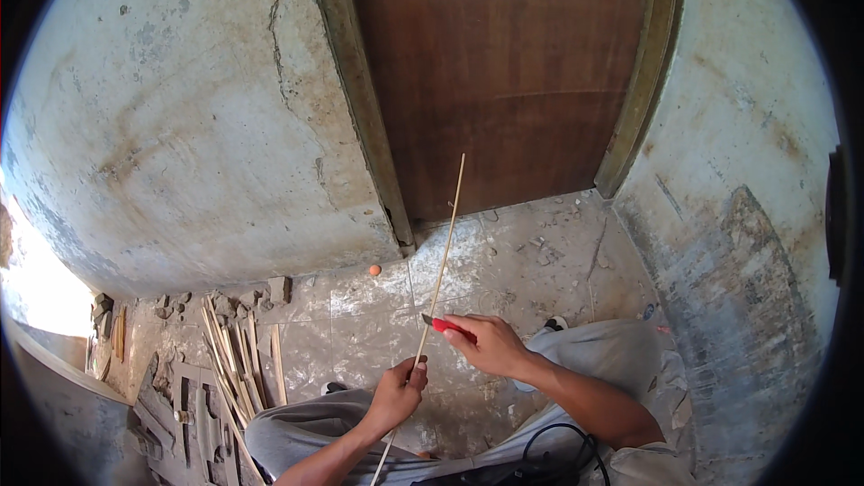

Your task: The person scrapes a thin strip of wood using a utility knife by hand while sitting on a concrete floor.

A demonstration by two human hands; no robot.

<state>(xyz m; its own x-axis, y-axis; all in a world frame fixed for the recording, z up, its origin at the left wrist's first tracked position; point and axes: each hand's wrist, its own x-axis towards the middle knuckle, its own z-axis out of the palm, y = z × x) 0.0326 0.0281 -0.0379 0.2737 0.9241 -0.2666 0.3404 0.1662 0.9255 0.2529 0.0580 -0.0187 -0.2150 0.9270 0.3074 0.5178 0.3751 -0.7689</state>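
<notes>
Bamboo strip (443,247), thin, long, points to 12 o'clock over tiled floor (531,252); looks light, springy, splintery; left hand (397,393) clenches its lower part; right hand (486,342) grips red-handled knife (443,326) against it; hold low, near the blade.

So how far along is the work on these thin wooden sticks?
Hard to give a count. A pile of sticks lies on the floor at the person's left, but I cannot tell trimmed ones from raw ones. In hand now: the left hand grips one long thin stick while the right hand holds a red-handled knife against it. This stick is unfinished.
</notes>
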